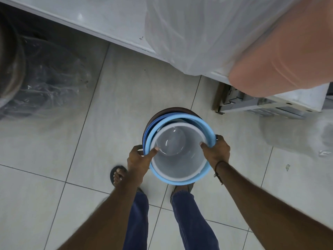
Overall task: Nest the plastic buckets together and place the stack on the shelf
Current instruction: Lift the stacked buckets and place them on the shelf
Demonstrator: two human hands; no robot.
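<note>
Already nested, the bucket stack is held over the floor at the lower centre of the frame.

Both hands clamp the rims: the left hand (138, 160) has its thumb inside the white bucket (178, 156), the right hand (216, 150) has its grip closed on the light blue bucket (207, 127), with darker buckets under them. The stack looks skewed, so I think it is best to press the rims level first, then lift it with even force to the shelf (108, 22) at the top of the frame.
</note>
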